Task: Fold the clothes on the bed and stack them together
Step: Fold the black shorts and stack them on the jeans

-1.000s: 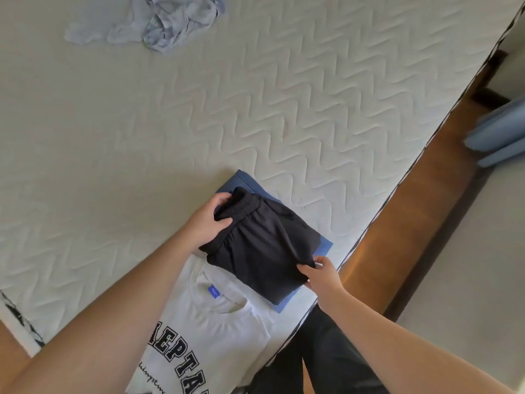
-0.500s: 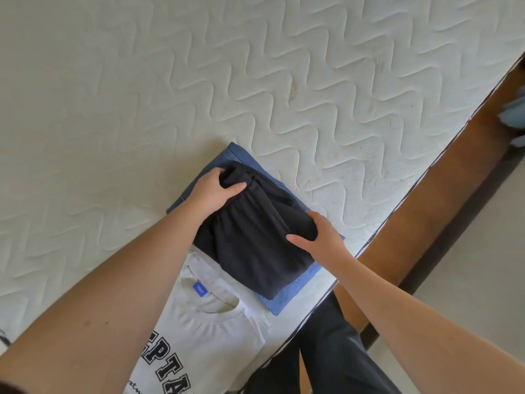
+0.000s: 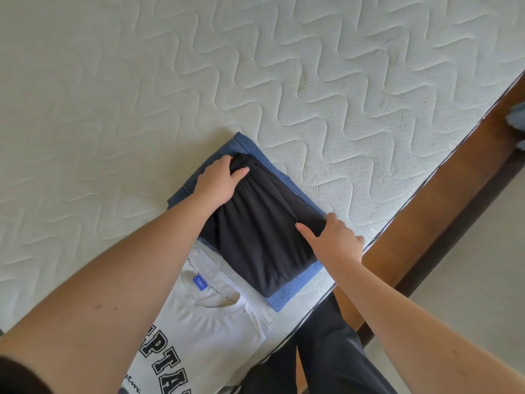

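1. Black shorts (image 3: pixel 257 237), folded into a compact block, lie on top of the folded blue jeans (image 3: pixel 292 294), near the bed's edge.
2. My left hand (image 3: pixel 218 180) takes a grip on the far corner of the shorts at the waistband: the thumb lies over the dark fabric and the fingers curl round the bunched edge.
3. My right hand (image 3: pixel 335 243) has its grip on the opposite side of the shorts; the thumb points across the black cloth and the other fingers wrap the folded edge, so I see only their knuckles.
4. Between the two grips the shorts lie flat, with a few soft ridges running lengthwise.
5. Beyond the left grip a denim corner with its stitched hem shows; below the right grip a paler blue strip of the jeans sticks out.
6. Nearer to me than the left grip, touching the stack, lies a white T-shirt (image 3: pixel 204 331) with black block letters and a small blue neck label.
7. All of this rests on the quilted white mattress (image 3: pixel 312 81) of the bed.
8. Past the right grip, off the mattress, runs a brown wooden bed frame (image 3: pixel 443 223).
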{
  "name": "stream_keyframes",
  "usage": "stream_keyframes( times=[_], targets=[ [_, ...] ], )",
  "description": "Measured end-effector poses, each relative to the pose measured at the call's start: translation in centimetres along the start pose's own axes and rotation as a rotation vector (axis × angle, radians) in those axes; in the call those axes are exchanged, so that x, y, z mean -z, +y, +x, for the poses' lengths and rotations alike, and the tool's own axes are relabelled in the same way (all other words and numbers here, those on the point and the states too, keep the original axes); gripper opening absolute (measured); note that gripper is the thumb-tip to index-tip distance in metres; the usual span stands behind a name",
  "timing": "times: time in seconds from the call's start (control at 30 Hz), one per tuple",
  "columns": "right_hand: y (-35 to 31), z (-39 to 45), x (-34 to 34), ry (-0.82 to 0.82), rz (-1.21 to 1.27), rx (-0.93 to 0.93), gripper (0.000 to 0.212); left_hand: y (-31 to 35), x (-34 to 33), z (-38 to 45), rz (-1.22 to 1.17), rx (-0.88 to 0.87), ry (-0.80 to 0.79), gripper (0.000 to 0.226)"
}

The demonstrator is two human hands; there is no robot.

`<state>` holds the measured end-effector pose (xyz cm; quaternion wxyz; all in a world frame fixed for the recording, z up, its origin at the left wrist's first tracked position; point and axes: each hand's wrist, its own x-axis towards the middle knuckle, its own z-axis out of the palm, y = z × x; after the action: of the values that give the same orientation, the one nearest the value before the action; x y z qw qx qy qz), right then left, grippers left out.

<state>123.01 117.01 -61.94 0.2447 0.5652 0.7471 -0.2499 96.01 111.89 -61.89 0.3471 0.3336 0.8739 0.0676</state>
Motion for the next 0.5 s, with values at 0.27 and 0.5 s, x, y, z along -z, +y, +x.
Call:
stream_keyframes(
  times=[0.27,0.5],
  targets=[
    [-2.4,-1.3,-0.6,0.395,0.087,0.509,0.064,-1.8,-1.8,-6.7,0.125,-0.501,0.685,0.035],
    [-6.1,2.5,-2.9,0.271,-0.210,0.712,0.062,-6.0,-8.9,-8.4,0.534,-0.450,0.437,0.059]
  ],
)
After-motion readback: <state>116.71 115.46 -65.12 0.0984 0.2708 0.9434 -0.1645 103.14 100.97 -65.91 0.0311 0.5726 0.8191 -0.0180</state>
